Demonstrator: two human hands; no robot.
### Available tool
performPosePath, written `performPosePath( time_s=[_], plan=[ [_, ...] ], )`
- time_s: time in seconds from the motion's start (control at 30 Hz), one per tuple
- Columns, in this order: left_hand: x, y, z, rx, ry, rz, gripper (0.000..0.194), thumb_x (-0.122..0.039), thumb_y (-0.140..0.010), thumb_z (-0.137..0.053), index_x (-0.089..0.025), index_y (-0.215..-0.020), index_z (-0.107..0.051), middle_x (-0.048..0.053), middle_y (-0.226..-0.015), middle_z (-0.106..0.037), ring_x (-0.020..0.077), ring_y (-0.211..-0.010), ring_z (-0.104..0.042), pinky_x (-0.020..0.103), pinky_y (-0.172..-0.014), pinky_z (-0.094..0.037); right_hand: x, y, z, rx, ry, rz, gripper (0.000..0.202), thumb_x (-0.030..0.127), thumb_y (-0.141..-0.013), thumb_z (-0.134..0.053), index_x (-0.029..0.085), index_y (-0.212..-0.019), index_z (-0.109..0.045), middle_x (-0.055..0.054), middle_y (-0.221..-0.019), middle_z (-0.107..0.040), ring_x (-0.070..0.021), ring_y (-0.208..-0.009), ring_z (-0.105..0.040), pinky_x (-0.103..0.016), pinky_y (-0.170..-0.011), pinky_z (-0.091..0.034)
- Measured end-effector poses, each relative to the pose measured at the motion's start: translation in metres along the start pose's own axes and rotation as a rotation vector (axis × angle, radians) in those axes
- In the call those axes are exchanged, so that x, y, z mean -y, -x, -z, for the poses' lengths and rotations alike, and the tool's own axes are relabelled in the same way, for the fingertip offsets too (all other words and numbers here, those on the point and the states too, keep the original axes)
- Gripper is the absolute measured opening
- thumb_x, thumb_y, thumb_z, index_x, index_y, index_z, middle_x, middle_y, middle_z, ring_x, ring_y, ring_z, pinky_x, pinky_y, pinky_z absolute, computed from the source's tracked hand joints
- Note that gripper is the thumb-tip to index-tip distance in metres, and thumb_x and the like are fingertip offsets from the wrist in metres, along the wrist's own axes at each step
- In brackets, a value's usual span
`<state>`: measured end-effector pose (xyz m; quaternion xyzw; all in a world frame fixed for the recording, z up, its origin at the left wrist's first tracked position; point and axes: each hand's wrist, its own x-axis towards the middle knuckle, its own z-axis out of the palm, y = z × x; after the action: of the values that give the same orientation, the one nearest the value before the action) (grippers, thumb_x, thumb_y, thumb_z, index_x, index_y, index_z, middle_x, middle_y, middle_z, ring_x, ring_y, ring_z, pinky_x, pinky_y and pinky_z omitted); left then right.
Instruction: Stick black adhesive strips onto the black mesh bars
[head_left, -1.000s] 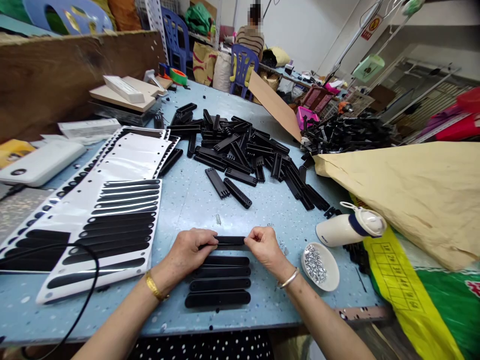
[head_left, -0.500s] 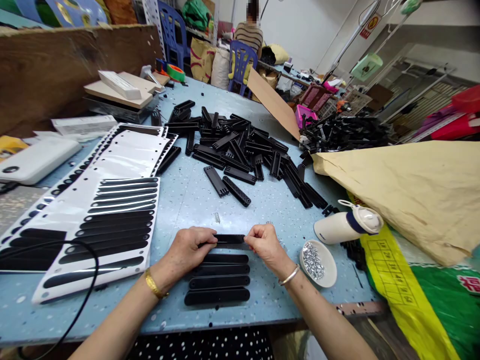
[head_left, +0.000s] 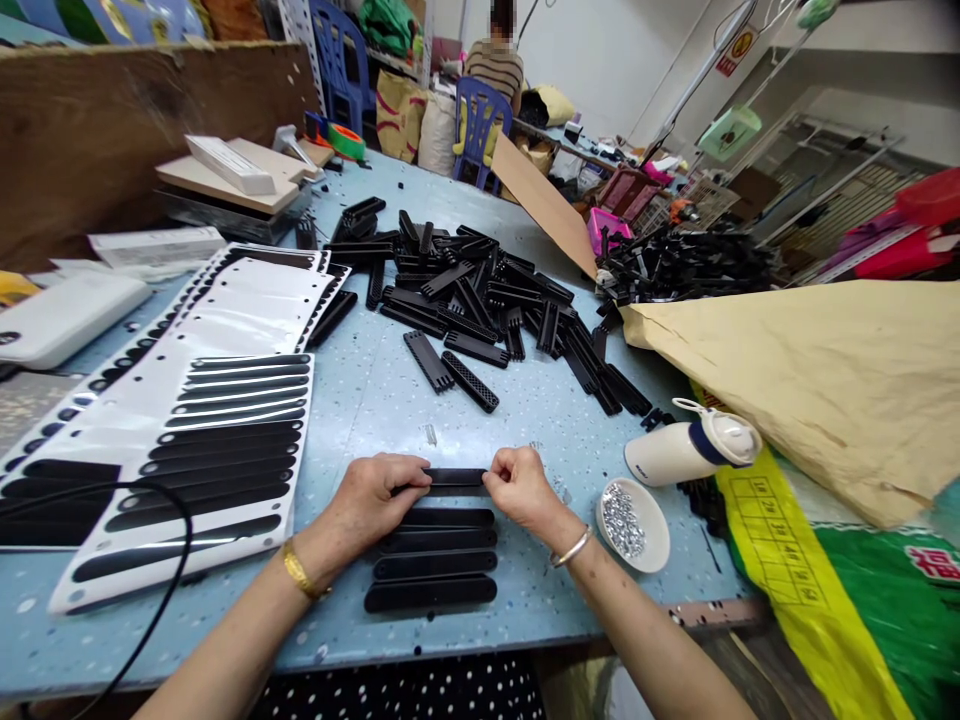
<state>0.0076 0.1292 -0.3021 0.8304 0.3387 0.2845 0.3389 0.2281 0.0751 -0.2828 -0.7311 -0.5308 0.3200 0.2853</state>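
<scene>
A black strip (head_left: 457,478) lies crosswise between my hands. My left hand (head_left: 380,492) pinches its left end between thumb and fingers. At the right end, the closed fingertips of my right hand (head_left: 523,487) grip it. Just below, several black strips (head_left: 431,593) rest in parallel rows on the blue speckled table (head_left: 360,410). To the left is a white sheet (head_left: 247,320) bearing black adhesive-looking strips (head_left: 217,465). A heap of ribbed black pieces (head_left: 469,290) covers the middle of the table. Small metal parts (head_left: 624,520) fill part of a white bowl (head_left: 654,530) right of my right hand.
A cream bottle (head_left: 664,455) lies tilted behind the bowl. Brown paper (head_left: 795,370) and a yellow-green bag (head_left: 780,560) are at the right. A black cable (head_left: 184,560) crosses the left front. A seated person (head_left: 495,65) is at the far back.
The view has shifted slightly, so the scene sits a little further left. Both hands keep their hold on the strip, which shows a smoother-looking top face now.
</scene>
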Motion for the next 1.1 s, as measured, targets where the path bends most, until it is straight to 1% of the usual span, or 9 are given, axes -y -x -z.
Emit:
performPosePath(
  time_s=[0.17, 0.4, 0.53, 0.7, 0.93, 1.0, 1.1],
  plan=[
    [-0.001, 0.000, 0.001, 0.016, 0.009, 0.004, 0.016, -0.016, -0.079, -0.060, -0.022, -0.080, -0.075, 0.001, -0.087, -0.078, 0.0185, -0.083, -0.072, 0.029, -0.077, -0.054, -0.001, 0.000, 0.000, 0.016, 0.015, 0.013, 0.017, 0.015, -0.062, -0.055, 0.020, -0.047, -0.049, 0.003, -0.046, -0.048, -0.0121, -0.047, -0.043, -0.024, -0.048, -0.028],
    [-0.002, 0.000, 0.002, 0.040, 0.019, 0.015, 0.017, -0.016, -0.079, -0.059, -0.022, -0.080, -0.075, 0.002, -0.088, -0.078, 0.0191, -0.084, -0.072, 0.029, -0.078, -0.054, 0.001, 0.005, 0.004, 0.001, 0.002, 0.056, 0.018, 0.018, -0.067, -0.054, 0.019, -0.050, -0.050, 0.004, -0.047, -0.047, -0.0113, -0.048, -0.042, -0.023, -0.047, -0.028],
    [-0.002, 0.000, 0.002, 0.038, 0.018, 0.007, 0.017, -0.016, -0.079, -0.058, -0.021, -0.079, -0.075, 0.002, -0.086, -0.077, 0.0188, -0.082, -0.072, 0.029, -0.076, -0.054, 0.000, 0.004, 0.005, 0.009, 0.000, 0.059, 0.017, 0.016, -0.066, -0.055, 0.018, -0.050, -0.051, 0.004, -0.046, -0.048, -0.0110, -0.047, -0.043, -0.023, -0.047, -0.029],
    [0.002, 0.001, 0.001, 0.032, 0.016, 0.011, 0.017, -0.017, -0.079, -0.059, -0.022, -0.081, -0.075, 0.003, -0.090, -0.078, 0.0189, -0.085, -0.072, 0.029, -0.078, -0.054, -0.005, 0.000, 0.001, 0.002, 0.011, 0.055, 0.018, 0.013, -0.065, -0.055, 0.018, -0.048, -0.050, 0.003, -0.046, -0.048, -0.0108, -0.047, -0.043, -0.023, -0.047, -0.030],
    [0.003, 0.000, 0.000, 0.033, 0.017, 0.011, 0.018, -0.017, -0.080, -0.059, -0.022, -0.082, -0.076, 0.003, -0.092, -0.078, 0.0195, -0.085, -0.072, 0.030, -0.079, -0.055, -0.008, 0.000, 0.000, -0.005, 0.024, 0.058, 0.018, 0.017, -0.067, -0.059, 0.018, -0.050, -0.053, 0.003, -0.047, -0.049, -0.0114, -0.047, -0.043, -0.024, -0.048, -0.028],
    [0.003, 0.000, 0.000, 0.042, 0.021, 0.014, 0.018, -0.017, -0.079, -0.059, -0.022, -0.081, -0.076, 0.003, -0.092, -0.078, 0.0195, -0.085, -0.072, 0.030, -0.079, -0.055, -0.009, 0.000, -0.001, -0.014, 0.021, 0.054, 0.018, 0.018, -0.067, -0.060, 0.018, -0.050, -0.052, 0.003, -0.046, -0.048, -0.0111, -0.046, -0.042, -0.024, -0.047, -0.028],
    [0.003, 0.000, 0.001, 0.053, 0.017, 0.020, 0.018, -0.018, -0.080, -0.058, -0.023, -0.082, -0.076, 0.003, -0.093, -0.078, 0.0192, -0.084, -0.072, 0.030, -0.078, -0.055, -0.013, -0.001, 0.000, -0.040, 0.002, 0.040, 0.026, 0.022, -0.067, -0.063, 0.020, -0.046, -0.047, 0.004, -0.043, -0.043, -0.0104, -0.044, -0.039, -0.024, -0.046, -0.026]
  ],
)
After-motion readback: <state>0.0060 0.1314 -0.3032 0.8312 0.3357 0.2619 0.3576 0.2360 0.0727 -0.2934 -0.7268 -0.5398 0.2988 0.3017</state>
